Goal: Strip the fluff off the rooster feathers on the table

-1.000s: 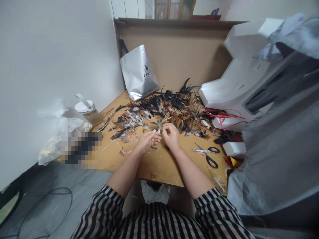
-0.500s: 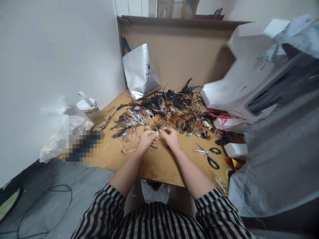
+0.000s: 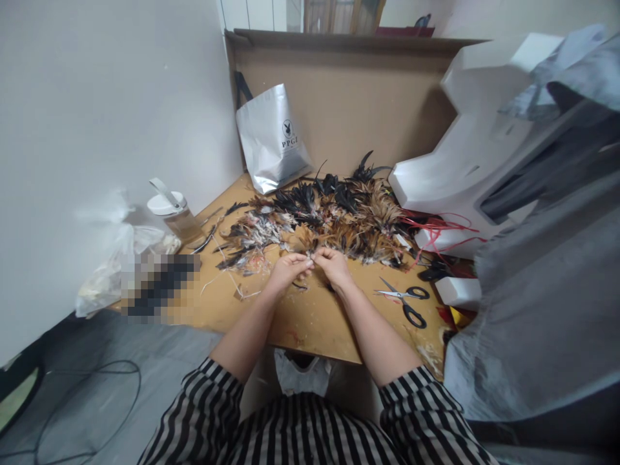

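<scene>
Fingertips nearly touching, my left hand [image 3: 290, 271] and my right hand [image 3: 334, 266] meet over the front edge of a heap of feathers [image 3: 339, 223]. Both hands are closed in a pinch. What sits between the fingers is too small to name; brown feathers show just behind the fingertips. The heap has black feathers at the back, brown ones in front and whitish fluffy ones [image 3: 266, 226] at the left. Black-handled scissors [image 3: 409, 303] lie spread on the wooden table [image 3: 320, 329] to the right of my right hand.
A silver bag [image 3: 271, 139] leans at the back left. A lidded bottle [image 3: 174, 210] and a plastic bag [image 3: 121, 265] stand at the left. Red strings [image 3: 440, 229] hang by a white machine-like object [image 3: 431, 161] at the right, next to grey cloth [image 3: 542, 310].
The hands remain together with slightly shifted fingers. My right hand has turned a little, and the view has moved very slightly.
</scene>
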`<state>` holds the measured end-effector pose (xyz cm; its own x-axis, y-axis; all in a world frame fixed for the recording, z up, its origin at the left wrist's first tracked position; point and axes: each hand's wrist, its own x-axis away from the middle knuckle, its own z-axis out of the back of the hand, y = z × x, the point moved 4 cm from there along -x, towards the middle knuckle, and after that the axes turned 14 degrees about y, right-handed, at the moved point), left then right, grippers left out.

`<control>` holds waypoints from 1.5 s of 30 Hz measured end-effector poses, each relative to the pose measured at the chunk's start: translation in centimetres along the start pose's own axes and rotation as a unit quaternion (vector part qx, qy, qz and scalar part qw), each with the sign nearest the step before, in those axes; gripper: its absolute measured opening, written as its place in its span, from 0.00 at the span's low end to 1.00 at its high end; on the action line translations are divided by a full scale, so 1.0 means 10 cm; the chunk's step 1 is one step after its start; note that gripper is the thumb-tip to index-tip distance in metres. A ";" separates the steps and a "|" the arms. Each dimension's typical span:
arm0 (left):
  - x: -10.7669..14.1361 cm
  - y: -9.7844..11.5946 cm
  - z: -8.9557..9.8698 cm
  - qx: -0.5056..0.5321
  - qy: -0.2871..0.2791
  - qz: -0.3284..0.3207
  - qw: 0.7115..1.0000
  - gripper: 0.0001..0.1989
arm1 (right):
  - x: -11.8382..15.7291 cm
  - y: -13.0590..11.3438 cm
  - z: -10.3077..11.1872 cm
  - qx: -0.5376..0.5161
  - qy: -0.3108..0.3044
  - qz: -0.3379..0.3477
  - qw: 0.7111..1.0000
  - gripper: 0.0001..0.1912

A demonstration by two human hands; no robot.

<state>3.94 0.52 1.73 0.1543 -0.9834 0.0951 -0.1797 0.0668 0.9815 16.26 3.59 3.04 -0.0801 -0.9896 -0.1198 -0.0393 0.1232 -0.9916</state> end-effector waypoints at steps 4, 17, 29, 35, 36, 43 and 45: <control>-0.03 -0.04 0.02 0.033 -0.014 0.029 0.999 0.16 | 0.01 -0.01 -0.01 -0.027 -0.010 -0.008 1.000 0.09; -0.03 -0.06 0.04 0.104 -0.042 0.059 0.992 0.13 | 0.04 0.18 -0.10 -0.200 -0.063 -0.151 0.966 0.12; -0.05 -0.01 0.06 -0.035 0.060 -0.103 0.992 0.14 | 0.03 0.04 -0.02 0.011 0.053 -0.016 0.998 0.10; -0.08 -0.05 0.08 -0.027 0.085 -0.078 0.993 0.17 | 0.01 0.06 -0.01 0.019 0.047 -0.018 0.999 0.09; -0.08 -0.04 0.08 -0.024 0.095 -0.081 0.992 0.17 | 0.01 0.07 -0.01 0.023 0.047 -0.018 0.998 0.09; -0.08 0.01 0.11 -0.013 0.112 -0.119 0.987 0.13 | 0.01 0.04 -0.01 0.023 0.047 0.021 0.998 0.10; -0.07 0.01 0.10 -0.017 0.105 -0.119 0.987 0.13 | 0.01 0.03 0.00 0.026 0.055 0.035 0.998 0.10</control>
<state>2.79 1.09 1.63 0.3871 -0.9153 -0.1108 -0.0820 -0.1539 0.9847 16.29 3.56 2.72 -0.1901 -0.9641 -0.1856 0.0209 0.1850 -0.9825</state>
